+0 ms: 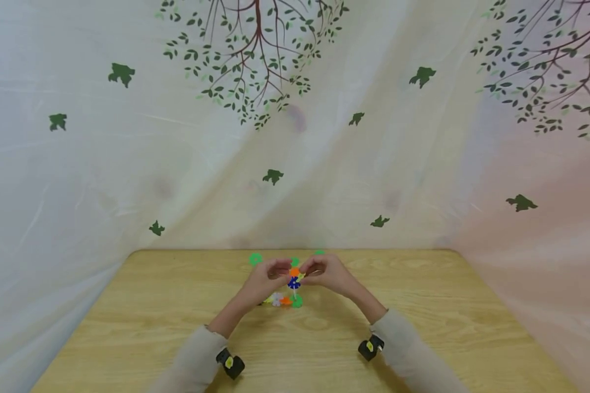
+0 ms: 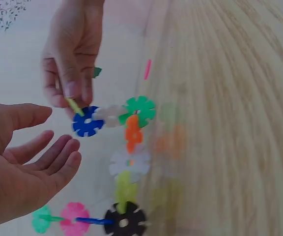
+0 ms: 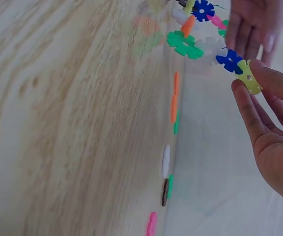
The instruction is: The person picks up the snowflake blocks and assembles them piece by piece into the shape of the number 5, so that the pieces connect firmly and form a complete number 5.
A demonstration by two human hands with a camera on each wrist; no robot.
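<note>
A right hand (image 3: 279,147) pinches a yellow disc (image 3: 252,86) at the end of a chain of notched discs.
The yellow disc meets the blue disc (image 3: 225,61), which is followed by a white disc (image 3: 211,48) and a green disc (image 3: 193,51). The left hand (image 2: 14,182) is near the blue disc, its thumb well apart from its fingers, holding nothing. Other discs (image 3: 166,161) lie loose on the wooden table (image 1: 314,349).

head view high and distant, facing forward and down, wrist views close, low along the table (image 2: 244,123), sharing the disc chain (image 2: 140,168)
</note>
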